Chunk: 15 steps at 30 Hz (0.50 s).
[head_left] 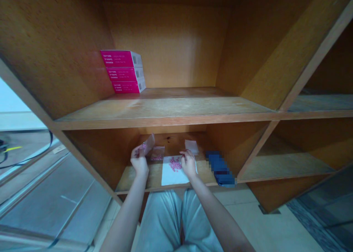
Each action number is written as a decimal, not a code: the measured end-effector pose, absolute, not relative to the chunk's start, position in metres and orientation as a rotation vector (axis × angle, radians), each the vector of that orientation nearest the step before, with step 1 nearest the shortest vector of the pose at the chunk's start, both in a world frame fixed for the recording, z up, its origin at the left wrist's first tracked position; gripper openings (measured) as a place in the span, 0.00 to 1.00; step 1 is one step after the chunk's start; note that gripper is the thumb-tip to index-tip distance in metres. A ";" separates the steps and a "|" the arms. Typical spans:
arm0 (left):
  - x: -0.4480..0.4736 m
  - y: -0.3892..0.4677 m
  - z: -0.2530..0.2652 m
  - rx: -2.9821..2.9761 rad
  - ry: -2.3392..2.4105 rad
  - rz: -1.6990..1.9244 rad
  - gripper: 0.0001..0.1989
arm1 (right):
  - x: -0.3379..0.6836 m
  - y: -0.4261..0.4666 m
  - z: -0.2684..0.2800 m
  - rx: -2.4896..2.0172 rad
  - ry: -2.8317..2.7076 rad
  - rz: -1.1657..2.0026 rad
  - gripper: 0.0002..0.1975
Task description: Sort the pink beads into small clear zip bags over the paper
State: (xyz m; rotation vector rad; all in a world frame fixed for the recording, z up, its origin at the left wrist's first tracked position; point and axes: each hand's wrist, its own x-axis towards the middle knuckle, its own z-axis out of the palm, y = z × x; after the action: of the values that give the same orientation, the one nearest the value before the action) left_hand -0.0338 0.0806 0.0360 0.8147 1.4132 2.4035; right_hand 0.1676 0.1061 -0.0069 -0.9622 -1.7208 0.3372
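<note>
My left hand (139, 162) is closed on a small clear plastic bag (149, 143) with some pink bits inside, raised above the lower shelf. My right hand (188, 164) is at the right side of a pile of small pink beads or pills (175, 164), its fingertips bent together; whatever they hold is too small to make out. The pile lies on a white sheet of paper (168, 178). Behind the paper, between my hands, a second clear bag (157, 153) with pink pieces lies flat. A further pale bag (191, 146) rests behind my right hand.
A dark blue, pixelated object (220, 169) lies at the lower shelf's right side, reaching its front edge. Three stacked pink boxes (125, 74) stand on the upper shelf (176, 107). Wooden side walls enclose the compartment. Cables (33, 159) run at the far left.
</note>
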 end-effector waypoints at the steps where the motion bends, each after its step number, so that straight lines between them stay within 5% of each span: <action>1: -0.032 0.079 0.037 0.756 1.346 2.384 0.07 | 0.168 0.106 -0.007 -0.961 -1.717 0.342 0.15; 15: -0.010 0.044 -0.005 0.397 0.895 1.889 0.05 | 0.168 0.104 -0.004 -0.963 -1.701 0.313 0.15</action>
State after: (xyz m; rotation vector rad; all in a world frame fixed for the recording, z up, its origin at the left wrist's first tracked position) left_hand -0.0099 0.0437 -0.0054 0.3974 0.8953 1.8887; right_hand 0.1676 0.1041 -0.0040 -0.9630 -1.7010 0.3126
